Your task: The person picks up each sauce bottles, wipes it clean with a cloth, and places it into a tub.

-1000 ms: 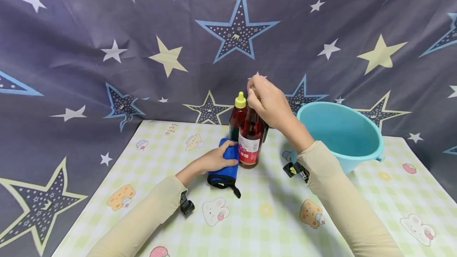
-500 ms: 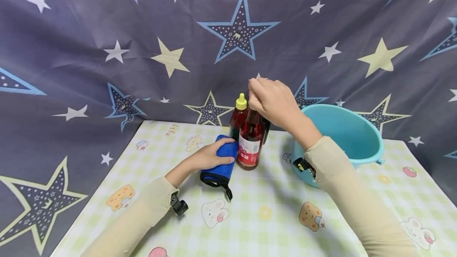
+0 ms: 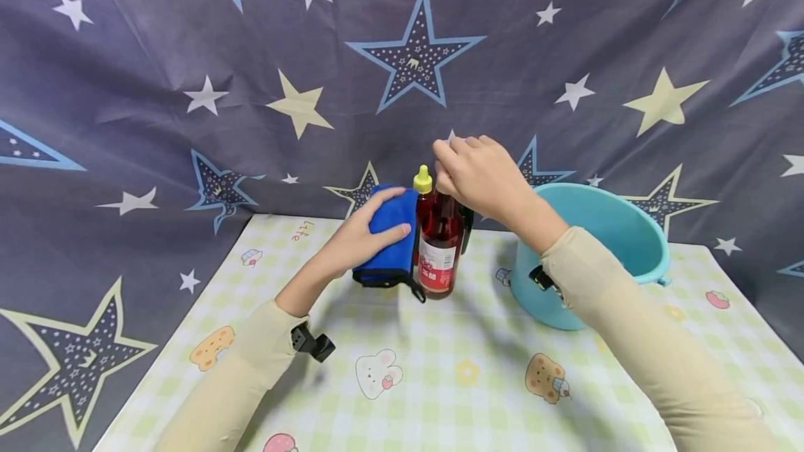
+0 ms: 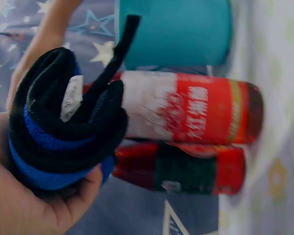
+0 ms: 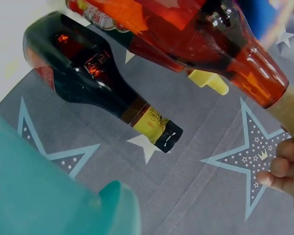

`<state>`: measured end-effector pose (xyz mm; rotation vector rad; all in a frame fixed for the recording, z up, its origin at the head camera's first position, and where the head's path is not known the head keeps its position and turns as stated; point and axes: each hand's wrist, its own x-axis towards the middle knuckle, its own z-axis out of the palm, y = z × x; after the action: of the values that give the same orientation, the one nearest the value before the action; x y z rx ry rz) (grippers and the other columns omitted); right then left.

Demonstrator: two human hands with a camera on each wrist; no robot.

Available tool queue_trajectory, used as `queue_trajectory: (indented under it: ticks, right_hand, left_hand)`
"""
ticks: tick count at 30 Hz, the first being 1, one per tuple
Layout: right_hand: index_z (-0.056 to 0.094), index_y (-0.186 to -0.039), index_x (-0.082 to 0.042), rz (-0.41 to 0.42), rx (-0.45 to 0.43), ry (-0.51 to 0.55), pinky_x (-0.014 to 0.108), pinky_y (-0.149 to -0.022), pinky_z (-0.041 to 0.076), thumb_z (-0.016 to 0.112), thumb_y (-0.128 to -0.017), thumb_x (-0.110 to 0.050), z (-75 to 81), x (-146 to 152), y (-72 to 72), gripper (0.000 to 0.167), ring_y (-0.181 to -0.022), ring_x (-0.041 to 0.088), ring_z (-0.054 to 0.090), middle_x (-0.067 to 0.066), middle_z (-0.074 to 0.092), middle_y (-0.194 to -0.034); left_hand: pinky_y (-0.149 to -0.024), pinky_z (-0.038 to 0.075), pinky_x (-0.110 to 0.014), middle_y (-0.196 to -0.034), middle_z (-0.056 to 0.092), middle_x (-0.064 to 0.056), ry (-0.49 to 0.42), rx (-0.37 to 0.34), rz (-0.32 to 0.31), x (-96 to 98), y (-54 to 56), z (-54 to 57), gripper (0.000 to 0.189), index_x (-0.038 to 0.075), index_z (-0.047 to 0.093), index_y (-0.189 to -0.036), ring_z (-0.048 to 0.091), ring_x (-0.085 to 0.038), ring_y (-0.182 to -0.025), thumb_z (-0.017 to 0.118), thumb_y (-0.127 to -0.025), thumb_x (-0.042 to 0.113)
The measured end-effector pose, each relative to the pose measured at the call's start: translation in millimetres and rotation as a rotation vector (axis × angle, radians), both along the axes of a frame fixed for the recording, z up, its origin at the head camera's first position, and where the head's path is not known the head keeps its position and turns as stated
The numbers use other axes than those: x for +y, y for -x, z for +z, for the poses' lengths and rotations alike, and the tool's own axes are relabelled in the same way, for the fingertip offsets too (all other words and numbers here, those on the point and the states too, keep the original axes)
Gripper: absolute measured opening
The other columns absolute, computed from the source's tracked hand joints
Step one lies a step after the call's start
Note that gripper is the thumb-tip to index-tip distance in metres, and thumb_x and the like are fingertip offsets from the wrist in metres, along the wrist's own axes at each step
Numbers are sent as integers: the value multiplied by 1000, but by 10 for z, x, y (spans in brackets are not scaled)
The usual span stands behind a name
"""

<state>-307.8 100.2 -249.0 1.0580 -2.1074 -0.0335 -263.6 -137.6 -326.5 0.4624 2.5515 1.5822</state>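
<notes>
My left hand [image 3: 348,241] grips a rolled blue towel [image 3: 391,229] with black edging and a dangling black loop, raised over the table just left of the bottles. The left wrist view looks into the towel's coiled end, where a white tag [image 4: 72,98] shows. With curled fingers my right hand [image 3: 486,176] holds the top of a glass bottle [image 3: 442,225] of red liquid, its label red and white; it stands upright. Behind it is a red sauce bottle [image 4: 186,169] with a yellow nozzle cap [image 3: 423,180]. A dark bottle [image 5: 83,63] with a black cap is mostly hidden in the head view.
A turquoise bucket [image 3: 534,291] stands right of the bottles, partly behind my right forearm. A checked cloth with cartoon prints [image 3: 440,382] covers the table. A dark star-patterned curtain [image 3: 251,33] hangs along the back.
My left hand shifted slightly left with the towel, then lifted it up beside the sauce bottle. The right hand stays on the glass bottle's top, its forearm turned a little to the right.
</notes>
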Motion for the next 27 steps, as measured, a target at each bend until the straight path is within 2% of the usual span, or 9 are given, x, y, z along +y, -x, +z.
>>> queue_trajectory:
  ticks: [2,5,11,14,18,21,27]
  right_hand:
    - [49,-90,-5,-2,-3,-20,34,-54,31,48,-104,-18,9,9,2,19,-51,22,41,7,44,-66]
    - [49,-90,-4,-15,-11,-62,34,-52,32,49,-105,-20,29,25,1,22,-50,22,41,7,43,-64]
    - [49,-98,-5,-52,-1,-156,38,-54,40,48,-108,-29,132,68,-45,26,-55,28,54,10,50,-66]
    - [52,-106,-5,-58,41,-183,39,-58,43,50,-107,-33,146,76,-52,28,-62,30,58,13,55,-72]
    - [57,-111,-2,-26,103,-172,41,-70,44,48,-108,-32,82,70,-5,31,-76,31,56,15,57,-86]
    - [57,-106,-1,7,114,-143,42,-73,43,45,-109,-28,26,54,34,30,-79,31,50,15,55,-90]
    - [51,-94,0,15,98,-82,39,-68,37,42,-107,-19,-1,10,46,25,-74,28,39,13,48,-83]
  left_hand:
    - [-103,48,-60,-158,37,-7,-70,32,23,52,-7,86,63,44,38,-152,48,-38,-135,68,-98,38]
    - [-103,48,-60,-159,35,-5,-158,66,51,144,-4,158,61,48,39,-150,46,-37,-135,68,-97,39]
    - [-108,44,-58,-161,35,0,-262,153,61,299,25,186,61,47,39,-151,44,-33,-138,68,-98,37]
    - [-109,43,-58,-161,35,1,-275,171,79,321,31,165,62,45,39,-152,44,-33,-139,68,-98,36]
    - [-109,43,-59,-161,35,0,-271,145,94,317,34,111,62,44,38,-153,44,-34,-139,67,-98,37]
    - [-109,43,-60,-161,34,0,-269,136,88,312,40,72,61,45,38,-152,43,-35,-139,67,-98,37]
    - [-109,44,-56,-159,38,2,-261,179,65,316,85,66,60,46,40,-151,46,-31,-137,68,-98,37]
